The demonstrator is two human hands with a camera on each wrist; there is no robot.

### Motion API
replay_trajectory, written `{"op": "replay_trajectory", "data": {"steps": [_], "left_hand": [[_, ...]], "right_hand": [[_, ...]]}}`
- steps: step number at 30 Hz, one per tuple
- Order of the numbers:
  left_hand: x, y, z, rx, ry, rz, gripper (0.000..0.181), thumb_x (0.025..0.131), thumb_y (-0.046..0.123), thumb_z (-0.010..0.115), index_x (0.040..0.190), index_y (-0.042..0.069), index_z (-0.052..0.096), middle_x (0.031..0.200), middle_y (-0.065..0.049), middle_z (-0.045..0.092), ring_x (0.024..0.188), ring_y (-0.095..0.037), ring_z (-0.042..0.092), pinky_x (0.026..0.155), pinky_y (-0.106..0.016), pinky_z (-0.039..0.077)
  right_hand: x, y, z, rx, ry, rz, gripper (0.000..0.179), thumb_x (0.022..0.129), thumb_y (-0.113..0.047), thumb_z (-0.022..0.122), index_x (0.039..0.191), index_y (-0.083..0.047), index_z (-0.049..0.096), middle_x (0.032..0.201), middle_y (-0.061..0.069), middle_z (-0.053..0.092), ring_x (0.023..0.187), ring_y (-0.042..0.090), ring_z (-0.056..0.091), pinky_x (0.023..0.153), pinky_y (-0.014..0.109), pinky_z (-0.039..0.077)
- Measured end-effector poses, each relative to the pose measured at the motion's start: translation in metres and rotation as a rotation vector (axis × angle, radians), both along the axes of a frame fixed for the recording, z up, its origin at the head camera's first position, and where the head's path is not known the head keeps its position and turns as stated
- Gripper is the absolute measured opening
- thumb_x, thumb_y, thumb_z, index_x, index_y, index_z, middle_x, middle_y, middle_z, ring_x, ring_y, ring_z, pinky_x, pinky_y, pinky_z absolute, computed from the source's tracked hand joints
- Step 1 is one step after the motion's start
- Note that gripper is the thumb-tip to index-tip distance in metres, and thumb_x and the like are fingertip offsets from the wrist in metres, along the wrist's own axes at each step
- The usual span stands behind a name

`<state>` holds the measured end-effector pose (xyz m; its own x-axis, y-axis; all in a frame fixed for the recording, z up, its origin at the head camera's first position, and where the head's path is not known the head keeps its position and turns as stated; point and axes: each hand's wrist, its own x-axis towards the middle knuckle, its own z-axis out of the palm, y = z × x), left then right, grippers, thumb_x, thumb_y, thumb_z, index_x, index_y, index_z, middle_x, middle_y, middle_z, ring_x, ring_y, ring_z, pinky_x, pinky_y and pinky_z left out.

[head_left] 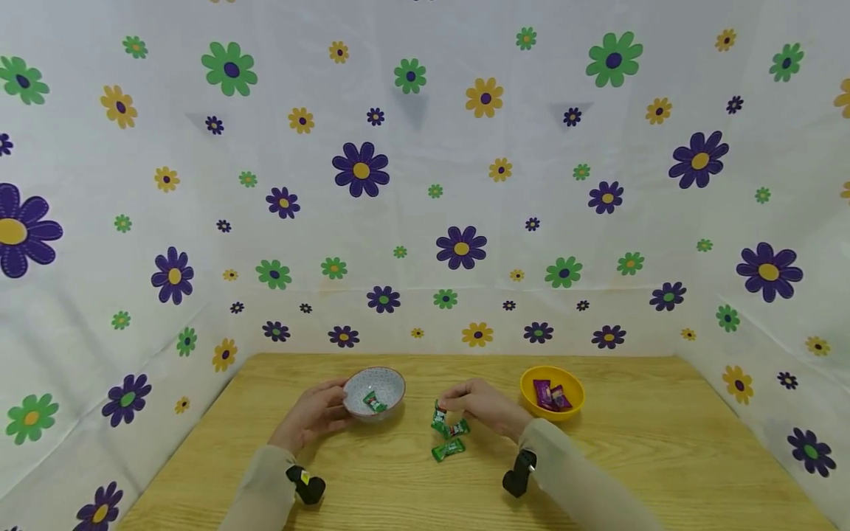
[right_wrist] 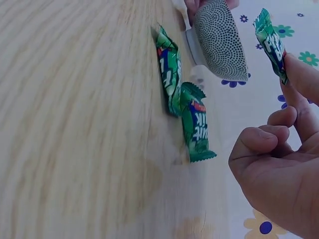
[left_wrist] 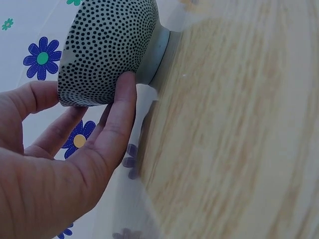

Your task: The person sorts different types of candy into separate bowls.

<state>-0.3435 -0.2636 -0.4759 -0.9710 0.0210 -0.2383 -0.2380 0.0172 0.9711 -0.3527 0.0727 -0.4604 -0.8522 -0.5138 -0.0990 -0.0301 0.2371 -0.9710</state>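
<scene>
My left hand [head_left: 320, 414] holds the speckled bowl [head_left: 367, 383] by its left side, its fingers against the dotted outer wall [left_wrist: 107, 50]. Inside that bowl lies one green-wrapped candy [head_left: 375, 402]. Between thumb and forefinger, my right hand [head_left: 488, 405] pinches another green-wrapped candy [right_wrist: 271, 47], raised above the table, with its other fingers curled in. Below it two more green candies, one [head_left: 457, 428] farther back and one [head_left: 448, 449] nearer me, lie on the wood close together. In the right wrist view they nearly meet end to end.
A yellow bowl [head_left: 576, 411] with purple-wrapped candies [head_left: 546, 394] stands to the right, behind my right forearm. The wooden table [head_left: 398, 494] meets a white flowered cloth [head_left: 425, 310] at the back and both sides.
</scene>
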Motion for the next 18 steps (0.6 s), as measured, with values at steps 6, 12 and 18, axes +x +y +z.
{"op": "replay_trajectory", "data": {"steps": [6,12,18], "left_hand": [[-0.002,0.001,0.000,-0.003,0.001,0.009,0.052,0.097,0.015,0.050,0.147,0.004,0.040,0.137,-0.026,0.050,0.099,-0.024,0.065,0.088,-0.043,0.056],[-0.002,0.001,-0.001,0.006,0.003,0.011,0.052,0.097,0.014,0.050,0.147,0.004,0.041,0.135,-0.025,0.052,0.098,-0.024,0.066,0.088,-0.043,0.056],[-0.002,0.000,-0.001,0.024,0.002,0.006,0.052,0.098,0.013,0.049,0.147,0.003,0.040,0.136,-0.026,0.049,0.100,-0.025,0.065,0.089,-0.044,0.056]], "right_hand": [[-0.004,-0.011,0.002,-0.028,-0.017,-0.026,0.024,0.094,-0.022,0.065,0.106,-0.002,0.072,0.099,0.000,0.066,0.087,0.018,0.047,0.066,0.024,0.037],[-0.005,-0.023,0.005,-0.099,-0.070,-0.035,0.024,0.095,-0.022,0.064,0.107,-0.002,0.070,0.103,0.001,0.066,0.094,0.020,0.051,0.071,0.026,0.041],[-0.009,-0.034,0.003,-0.150,-0.095,-0.071,0.030,0.095,-0.026,0.065,0.115,-0.002,0.067,0.111,0.003,0.065,0.111,0.029,0.053,0.085,0.034,0.047]]}}
